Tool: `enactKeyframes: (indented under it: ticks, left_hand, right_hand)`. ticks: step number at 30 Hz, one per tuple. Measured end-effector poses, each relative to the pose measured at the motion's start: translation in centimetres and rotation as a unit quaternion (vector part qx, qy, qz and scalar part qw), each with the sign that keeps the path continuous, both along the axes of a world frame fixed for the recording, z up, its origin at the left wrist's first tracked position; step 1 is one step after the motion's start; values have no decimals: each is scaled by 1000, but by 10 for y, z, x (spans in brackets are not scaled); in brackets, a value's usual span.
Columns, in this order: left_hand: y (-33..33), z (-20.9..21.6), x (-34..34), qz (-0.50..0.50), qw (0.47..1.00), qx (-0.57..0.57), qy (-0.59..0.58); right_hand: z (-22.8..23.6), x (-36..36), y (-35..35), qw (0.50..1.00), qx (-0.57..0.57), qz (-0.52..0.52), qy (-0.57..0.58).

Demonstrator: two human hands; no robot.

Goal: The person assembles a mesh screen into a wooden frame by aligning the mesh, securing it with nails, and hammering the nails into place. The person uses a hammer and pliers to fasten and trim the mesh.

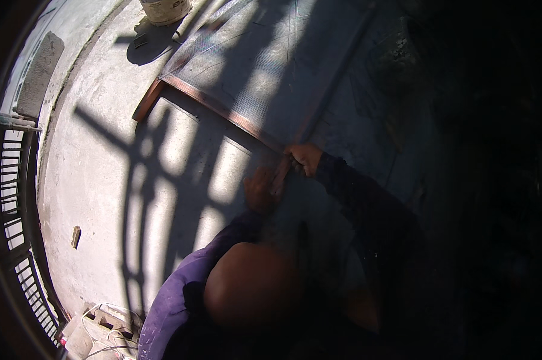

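Note:
A reddish-brown frame (217, 108) covered with fine wire mesh (256, 63) lies on the concrete floor. Short bar ends stick out past its near crosspiece at both corners. My left hand (260, 189) is closed against the right-hand bar end, fingers bent beside it; shade blurs their exact hold. Just above, my right hand (305, 158) is clenched around the same bar near the corner. Whether a small tool is also in that fist I cannot tell. Dark purple sleeves cover both arms.
A pale bucket (164, 11) stands beyond the frame's left side. A small block (76, 237) lies on the floor (72, 180) at left. Hollow blocks (105, 327) with white cable sit at lower left, near a metal grille (14, 198). My bent knee (253, 285) is close below. Deep shade hides the right side.

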State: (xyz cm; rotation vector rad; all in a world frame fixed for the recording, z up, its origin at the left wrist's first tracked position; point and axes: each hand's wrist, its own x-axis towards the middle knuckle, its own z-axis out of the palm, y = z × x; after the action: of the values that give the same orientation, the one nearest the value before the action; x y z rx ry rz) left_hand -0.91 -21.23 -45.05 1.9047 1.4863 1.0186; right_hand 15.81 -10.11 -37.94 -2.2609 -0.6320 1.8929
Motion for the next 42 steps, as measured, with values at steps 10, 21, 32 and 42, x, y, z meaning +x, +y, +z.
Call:
enactKeyframes:
  ticks: [10, 21, 32, 42]
  left_hand:
    - [3, 23, -6, -5, 999, 0, 32]
    - [-4, 30, -39, -82, 994, -32, 60]
    - [10, 41, -48, -77, 996, -29, 45]
    - [19, 20, -26, -64, 992, 33, 107]
  right_hand:
    - [-26, 18, -2, 756, 339, 511, -229]
    - [-8, -25, -8, 841, 276, 454, -105]
    - [146, 279, -132, 659, 593, -180, -427]
    - [-28, 569, -300, 786, 11, -3, -619]
